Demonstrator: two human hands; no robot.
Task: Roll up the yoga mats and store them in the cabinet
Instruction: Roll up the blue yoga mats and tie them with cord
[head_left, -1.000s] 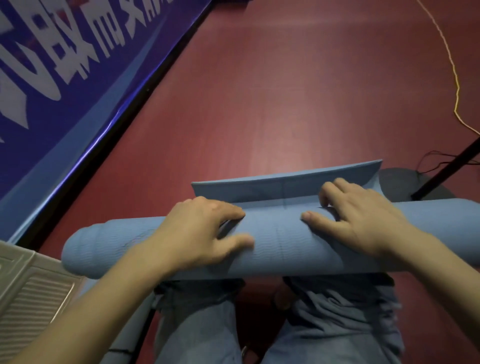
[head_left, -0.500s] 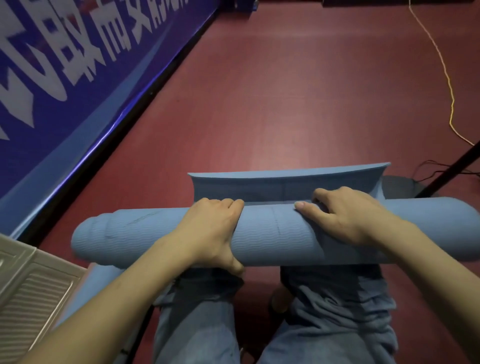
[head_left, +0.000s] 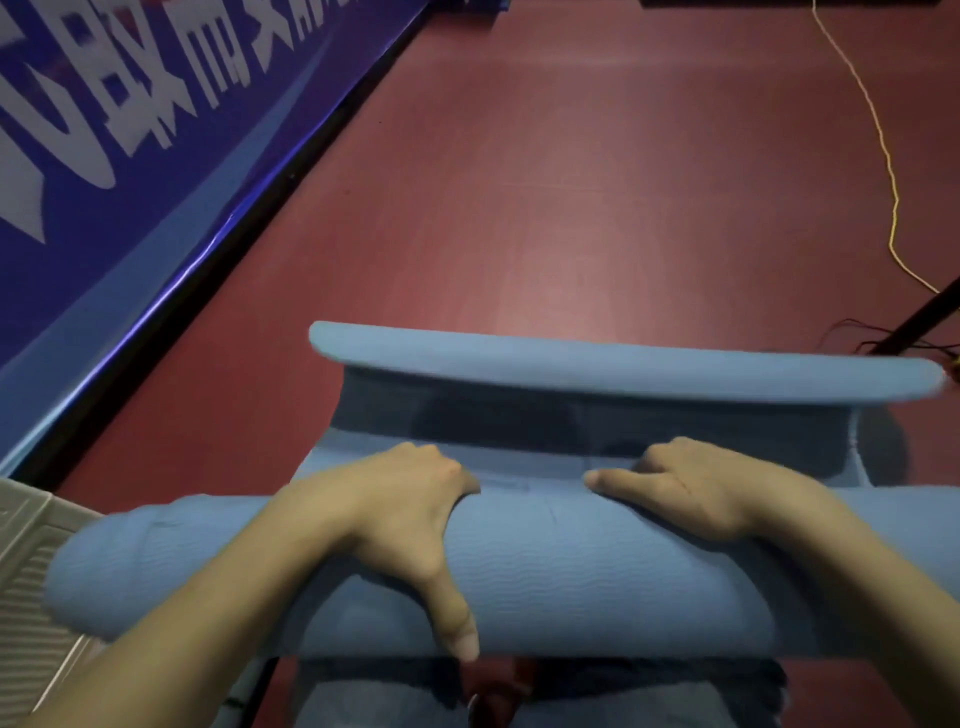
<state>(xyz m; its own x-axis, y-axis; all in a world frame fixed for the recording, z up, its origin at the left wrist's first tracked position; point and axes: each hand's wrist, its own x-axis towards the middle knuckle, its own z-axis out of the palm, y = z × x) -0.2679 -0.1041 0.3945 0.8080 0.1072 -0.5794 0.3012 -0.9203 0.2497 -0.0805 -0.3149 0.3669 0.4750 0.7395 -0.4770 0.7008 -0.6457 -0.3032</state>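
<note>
Blue yoga mat (head_left: 571, 566) lies across person's lap/knees as a thick roll, running L–R over the red floor (head_left: 571, 208). Loose tail flap (head_left: 597, 364) lifted beyond the roll, blurred, edge curling up, not yet wound in.

Left hand (head_left: 400, 525) grips roll from the top: fingers curled over far side, thumb stretched down near side. Right hand (head_left: 691, 483) rests on top w/ fingers curled over far edge, thumb pointing inward toward the left; seems to be clasping the roll too.

Step, as judged: final turns of rolling, nearly done. Next move prob. calls for both hands to turn roll fwd so flap wraps on, keeping tension even so ends don't telescope; L end already looks stepped.

Containers: no cabinet in view. Pale ribbed object (head_left: 31, 561) at lower L, can't tell what it is or if it holds anything. Blue banner (head_left: 130, 130) along L wall; yellow cable (head_left: 883, 156) on floor, far R, well apart.
</note>
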